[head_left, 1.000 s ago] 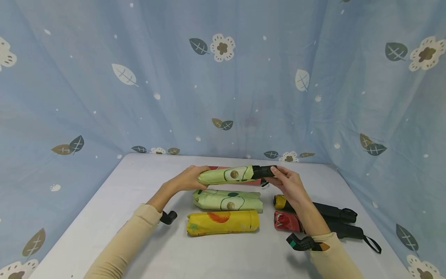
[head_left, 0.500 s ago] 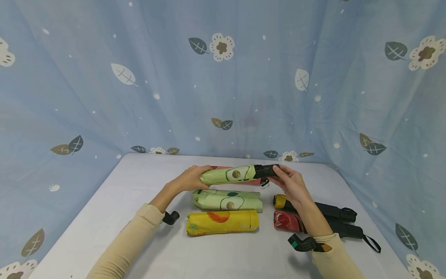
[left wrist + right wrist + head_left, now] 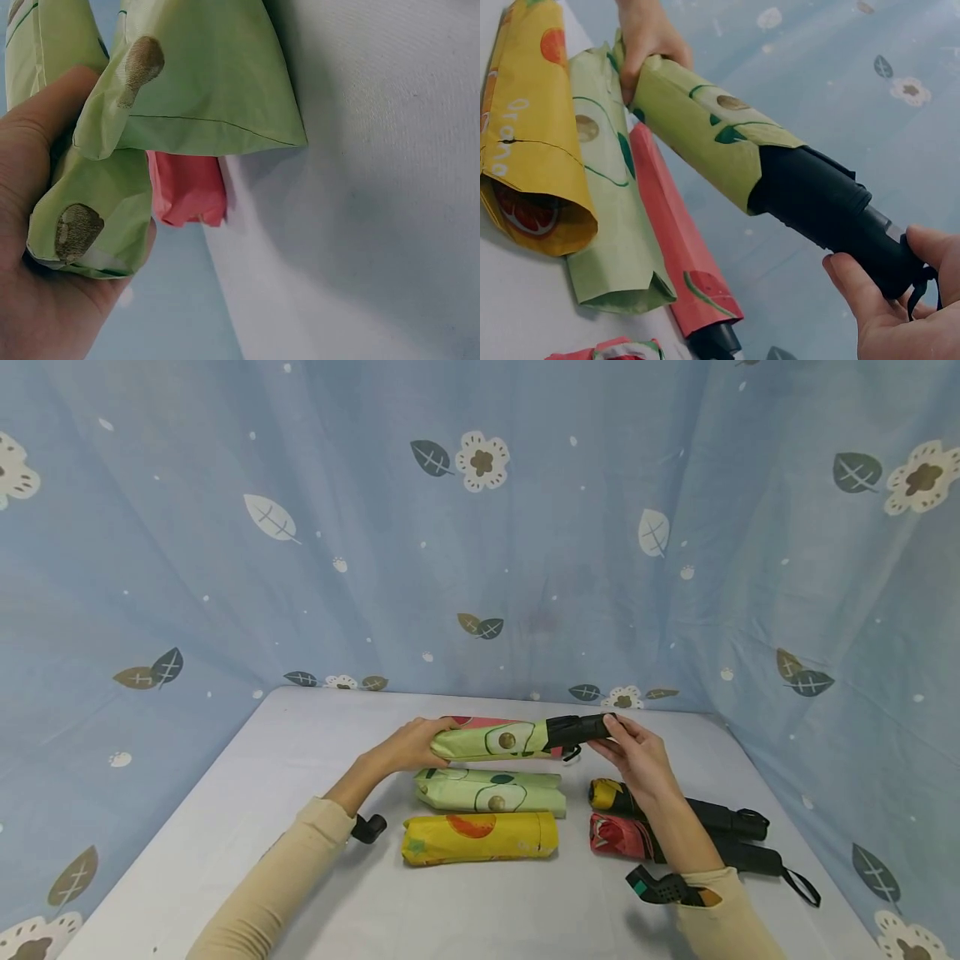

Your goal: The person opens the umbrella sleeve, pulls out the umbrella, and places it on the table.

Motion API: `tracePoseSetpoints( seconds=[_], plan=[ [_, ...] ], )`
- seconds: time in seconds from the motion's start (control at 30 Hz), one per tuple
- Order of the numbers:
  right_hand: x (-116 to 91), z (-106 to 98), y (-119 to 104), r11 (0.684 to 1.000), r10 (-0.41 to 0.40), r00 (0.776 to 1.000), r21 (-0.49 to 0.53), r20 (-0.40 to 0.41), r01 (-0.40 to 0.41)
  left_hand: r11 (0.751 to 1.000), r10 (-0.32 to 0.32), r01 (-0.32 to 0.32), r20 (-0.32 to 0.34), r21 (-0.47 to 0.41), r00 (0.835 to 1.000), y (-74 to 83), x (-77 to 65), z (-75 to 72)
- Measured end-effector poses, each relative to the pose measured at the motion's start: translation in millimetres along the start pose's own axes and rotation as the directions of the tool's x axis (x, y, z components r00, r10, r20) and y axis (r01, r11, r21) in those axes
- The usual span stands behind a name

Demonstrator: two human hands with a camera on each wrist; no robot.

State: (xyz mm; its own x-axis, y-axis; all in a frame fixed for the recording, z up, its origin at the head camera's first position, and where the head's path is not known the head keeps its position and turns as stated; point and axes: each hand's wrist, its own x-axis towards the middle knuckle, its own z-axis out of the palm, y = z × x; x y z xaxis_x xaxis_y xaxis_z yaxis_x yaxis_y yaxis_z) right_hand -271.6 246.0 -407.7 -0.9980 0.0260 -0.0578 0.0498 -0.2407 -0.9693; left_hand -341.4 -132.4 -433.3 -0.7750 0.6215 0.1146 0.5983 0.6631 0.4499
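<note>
A folded umbrella (image 3: 570, 731) with a black end and handle is held level above the table, partly inside a light green avocado-print sleeve (image 3: 491, 741). My left hand (image 3: 414, 745) grips the left end of that sleeve. At the other end, my right hand (image 3: 639, 756) pinches the black handle between thumb and fingers; a black strap (image 3: 922, 289) hangs there. Below lie a second green avocado sleeve (image 3: 487, 793) and a yellow orange-print sleeve (image 3: 480, 839), whose near mouth gapes in the right wrist view. A pink-red sleeve (image 3: 686, 240) with a black handle protruding lies behind, partly hidden.
On the right of the white table (image 3: 465, 910) lie two folded dark umbrellas, one with a yellow tip (image 3: 602, 793), the other with a red tip (image 3: 617, 835), partly behind my right forearm. A blue patterned curtain (image 3: 480, 568) surrounds the table's back and sides.
My right hand has moved a little to the right with the handle, and more of the black umbrella shows outside the green sleeve. My left hand stays nearly in place on the sleeve.
</note>
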Motion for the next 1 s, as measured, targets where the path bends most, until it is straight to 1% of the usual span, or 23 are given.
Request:
tracePoseSetpoints(
  seconds=[0.1,0.2,0.47,0.67,0.83,1.0],
  plan=[
    [0,-2,-1,1.000,-0.003,1.000,0.011,-0.008,0.003,1.000,-0.003,0.003,0.002,0.003,1.000,-1.5,0.2,-1.3],
    [0,-5,-2,0.999,0.001,1.000,0.044,-0.015,-0.001,1.000,-0.002,0.002,0.005,-0.001,1.000,-4.1,0.6,-2.8],
    [-3,-15,-7,0.997,-0.011,1.000,0.081,-0.025,0.013,0.999,-0.018,0.018,0.007,-0.036,1.000,-9.2,-1.2,-6.8],
    [-6,-22,-11,0.993,-0.022,1.000,0.112,-0.015,0.024,0.999,-0.023,0.023,-0.006,-0.026,1.000,-14.5,-3.6,-5.6],
    [-7,-28,-13,0.991,-0.033,0.999,0.126,-0.030,0.037,1.000,-0.020,0.020,-0.004,-0.022,1.000,-17.5,-4.5,-4.4],
    [-10,-34,-15,0.988,-0.037,0.998,0.147,-0.045,0.043,0.999,-0.012,0.012,-0.014,-0.040,1.000,-18.8,-4.7,-2.8]
  ],
)
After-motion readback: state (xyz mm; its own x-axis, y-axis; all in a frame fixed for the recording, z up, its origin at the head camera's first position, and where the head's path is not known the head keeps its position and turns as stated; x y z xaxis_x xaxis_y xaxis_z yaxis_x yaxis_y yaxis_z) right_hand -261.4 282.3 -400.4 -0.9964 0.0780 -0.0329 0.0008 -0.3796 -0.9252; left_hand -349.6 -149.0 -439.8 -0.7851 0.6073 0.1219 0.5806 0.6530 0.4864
